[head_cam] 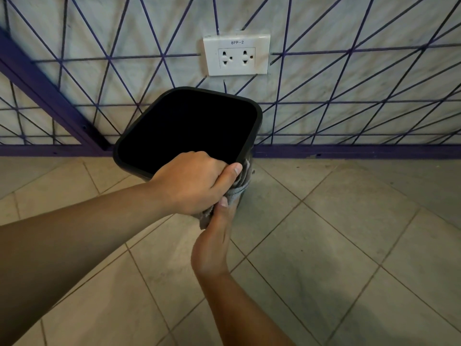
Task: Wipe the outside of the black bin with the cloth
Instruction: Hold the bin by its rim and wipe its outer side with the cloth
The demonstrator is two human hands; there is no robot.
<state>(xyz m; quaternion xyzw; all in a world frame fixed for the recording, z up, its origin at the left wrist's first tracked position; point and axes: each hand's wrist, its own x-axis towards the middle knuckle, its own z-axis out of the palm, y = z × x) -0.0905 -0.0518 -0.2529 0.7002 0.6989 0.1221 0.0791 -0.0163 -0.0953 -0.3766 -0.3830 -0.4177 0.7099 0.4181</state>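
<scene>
A black square bin stands on the tiled floor against the wall, its open top tilted toward me. My left hand reaches in from the left and grips the near rim, thumb pressing on a grey cloth. The cloth is bunched over the bin's near right corner and hangs down its outer side. Coming up from below, my right hand holds the cloth's lower part against the bin's outside. Both hands hide most of the bin's near wall.
A white double wall socket sits just above the bin. The wall is pale with a purple line pattern, and a purple skirting runs along its base. Beige floor tiles spread to the right and front.
</scene>
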